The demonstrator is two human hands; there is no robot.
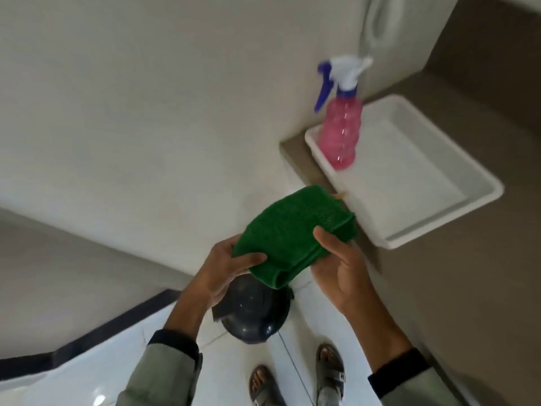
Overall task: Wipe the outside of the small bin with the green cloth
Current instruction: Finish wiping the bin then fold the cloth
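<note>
We are holding the folded cloth [295, 234] mid-air, our left hand [225, 271] pinching its 8 o'clock edge, our right hand [339, 259] gripping its 4 o'clock edge. The dark bin [254, 313] is sitting on the floor [87, 376] directly below. At 2 o'clock, a spray bottle [341, 124] is standing in a tray [439, 206] on the desk [468, 288].

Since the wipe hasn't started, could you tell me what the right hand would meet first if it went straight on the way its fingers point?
The right hand already grips the green cloth; beyond that its fingers point towards the wall, though depth is unclear.
</note>
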